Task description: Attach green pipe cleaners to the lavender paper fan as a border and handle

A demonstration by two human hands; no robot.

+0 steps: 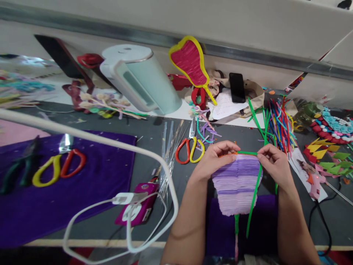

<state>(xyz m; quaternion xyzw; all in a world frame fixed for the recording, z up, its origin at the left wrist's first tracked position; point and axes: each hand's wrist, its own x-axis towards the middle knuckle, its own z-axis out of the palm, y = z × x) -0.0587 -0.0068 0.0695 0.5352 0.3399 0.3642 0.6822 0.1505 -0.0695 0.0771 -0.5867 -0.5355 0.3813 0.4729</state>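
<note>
A fan-shaped piece made of rows of purple and lilac pipe cleaners (237, 187) is held up in front of me, with a green-wrapped stem below. My left hand (220, 156) pinches its upper left edge, where an orange strip shows under the fingers. Along the top edge a green pipe cleaner (247, 152) runs taut between both hands. My right hand (271, 162) is closed on it at the upper right corner, and its long free end hangs down across the piece's right side. A purple cloth (220, 228) lies beneath.
Scissors (190, 147) and thin wires (171, 162) lie left of my hands. A white cable (149, 152) loops over a magenta box (138, 206). Behind stand a pale green kettle (154, 81) and a red-yellow fan (190, 60). Pipe-cleaner bundles (280, 125) and a pink glue gun (316, 187) lie right.
</note>
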